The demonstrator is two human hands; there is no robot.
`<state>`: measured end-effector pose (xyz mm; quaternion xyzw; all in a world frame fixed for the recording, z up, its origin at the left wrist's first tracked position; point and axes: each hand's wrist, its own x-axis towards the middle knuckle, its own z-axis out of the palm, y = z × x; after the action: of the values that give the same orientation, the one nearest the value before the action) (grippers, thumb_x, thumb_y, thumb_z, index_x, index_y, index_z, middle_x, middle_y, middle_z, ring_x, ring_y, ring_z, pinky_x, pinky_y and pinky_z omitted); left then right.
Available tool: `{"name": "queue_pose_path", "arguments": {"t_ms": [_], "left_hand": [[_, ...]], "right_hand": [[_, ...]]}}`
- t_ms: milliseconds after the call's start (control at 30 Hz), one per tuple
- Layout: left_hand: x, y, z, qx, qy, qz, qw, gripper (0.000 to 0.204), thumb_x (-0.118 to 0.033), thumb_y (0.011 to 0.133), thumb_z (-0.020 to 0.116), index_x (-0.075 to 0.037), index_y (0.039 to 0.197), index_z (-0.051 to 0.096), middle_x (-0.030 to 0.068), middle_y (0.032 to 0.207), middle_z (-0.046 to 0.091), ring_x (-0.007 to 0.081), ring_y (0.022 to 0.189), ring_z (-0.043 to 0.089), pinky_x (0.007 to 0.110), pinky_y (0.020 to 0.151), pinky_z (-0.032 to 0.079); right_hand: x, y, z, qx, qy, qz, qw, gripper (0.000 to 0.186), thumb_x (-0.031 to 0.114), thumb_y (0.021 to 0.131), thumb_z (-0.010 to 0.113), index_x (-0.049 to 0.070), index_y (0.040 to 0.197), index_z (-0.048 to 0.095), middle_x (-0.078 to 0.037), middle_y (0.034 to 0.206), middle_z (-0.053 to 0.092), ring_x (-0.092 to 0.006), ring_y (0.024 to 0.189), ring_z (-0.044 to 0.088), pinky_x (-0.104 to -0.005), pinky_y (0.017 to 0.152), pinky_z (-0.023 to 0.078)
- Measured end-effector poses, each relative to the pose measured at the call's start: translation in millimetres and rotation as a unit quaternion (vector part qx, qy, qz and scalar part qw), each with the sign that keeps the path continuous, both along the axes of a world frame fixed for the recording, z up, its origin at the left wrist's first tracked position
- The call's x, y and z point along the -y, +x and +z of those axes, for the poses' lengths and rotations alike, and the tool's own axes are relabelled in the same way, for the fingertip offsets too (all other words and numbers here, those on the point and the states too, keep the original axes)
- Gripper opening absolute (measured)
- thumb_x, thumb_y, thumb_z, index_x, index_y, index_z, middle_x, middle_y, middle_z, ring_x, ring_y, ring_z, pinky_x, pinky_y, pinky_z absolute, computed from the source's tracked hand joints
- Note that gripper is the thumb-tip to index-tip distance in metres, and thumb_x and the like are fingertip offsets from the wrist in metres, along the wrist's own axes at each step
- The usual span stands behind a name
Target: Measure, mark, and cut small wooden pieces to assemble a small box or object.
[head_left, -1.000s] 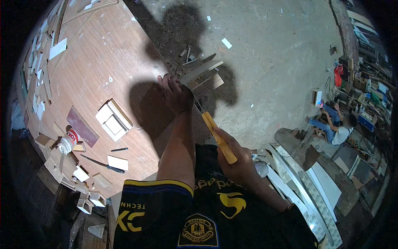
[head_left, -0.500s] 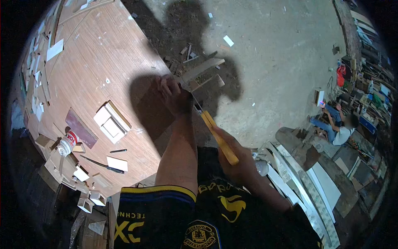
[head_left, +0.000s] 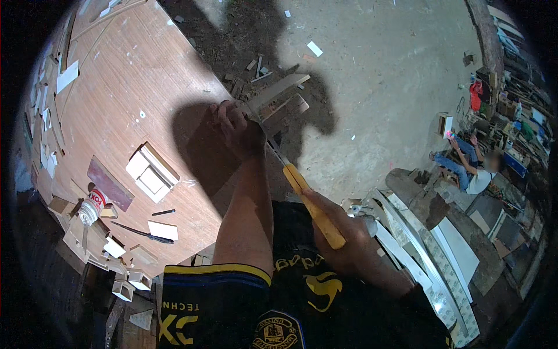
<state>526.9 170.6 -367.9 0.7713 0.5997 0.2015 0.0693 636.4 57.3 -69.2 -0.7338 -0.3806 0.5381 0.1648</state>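
- Since the earlier frames the left hand [head_left: 235, 125] and the tool [head_left: 302, 192] have hardly shifted; both hands stay at the table [head_left: 116, 99] edge in the same pose.
- The tool has a long yellow handle and a thin grey metal blade that runs up and left to the table's edge, under the left hand.
- The left hand is clenched at the table edge, right at the blade's tip; what it grips is lost in shadow.
- The right hand [head_left: 343, 244] is closed around the lower end of the yellow handle, close to the person's chest.
- Wood offcuts [head_left: 279, 99] lie on the ground just beyond the edge.
- On the table sit white blocks [head_left: 151, 171], a small jar [head_left: 92, 206] and a dark pencil-like stick [head_left: 139, 231].
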Motion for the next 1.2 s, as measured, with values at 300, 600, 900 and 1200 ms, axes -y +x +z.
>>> {"name": "queue_pose_path", "arguments": {"t_ms": [300,600,900,1200], "left_hand": [[-5.1,0.3,-10.9,0.004,0.040,-0.028,0.999,0.030,-0.024,0.091,0.062,-0.001,0.110,0.058,0.0161,0.122,0.051,0.0390,0.126,0.046,0.058,0.109,0.037],[-5.6,2.8,7.9,0.012,0.016,-0.027,0.999,0.039,-0.032,0.091,0.063,-0.001,0.114,0.058,0.0156,0.126,0.051,0.0420,0.134,0.042,0.063,0.109,0.034],[2.3,6.3,0.3,0.042,-0.018,0.005,0.999,0.039,-0.037,0.091,0.063,0.000,0.105,0.060,0.0186,0.128,0.050,0.0421,0.133,0.044,0.062,0.108,0.035],[1.3,10.2,-3.2,0.084,-0.009,0.000,0.996,0.034,-0.014,0.096,0.053,0.004,0.125,0.056,0.0236,0.131,0.048,0.0433,0.127,0.045,0.052,0.106,0.042]], "right_hand": [[7.4,4.6,1.5,0.001,0.035,-0.003,0.999,0.059,-0.003,0.091,0.057,0.009,0.146,0.039,-0.024,0.130,0.060,-0.0356,0.112,0.066,-0.0438,0.093,0.056],[5.0,4.9,3.0,0.020,0.089,0.013,0.996,0.076,-0.004,0.084,0.063,0.017,0.152,0.035,-0.026,0.108,0.068,-0.0385,0.090,0.072,-0.0446,0.076,0.061],[6.3,3.5,7.0,0.053,0.102,0.024,0.993,0.076,-0.004,0.084,0.061,0.019,0.152,0.033,-0.027,0.110,0.067,-0.0377,0.091,0.072,-0.0430,0.078,0.061],[-10.3,0.5,1.0,-0.021,-0.108,-0.061,0.992,0.060,-0.005,0.087,0.056,0.011,0.144,0.047,-0.023,0.124,0.063,-0.0261,0.098,0.070,-0.0335,0.082,0.057]]}}
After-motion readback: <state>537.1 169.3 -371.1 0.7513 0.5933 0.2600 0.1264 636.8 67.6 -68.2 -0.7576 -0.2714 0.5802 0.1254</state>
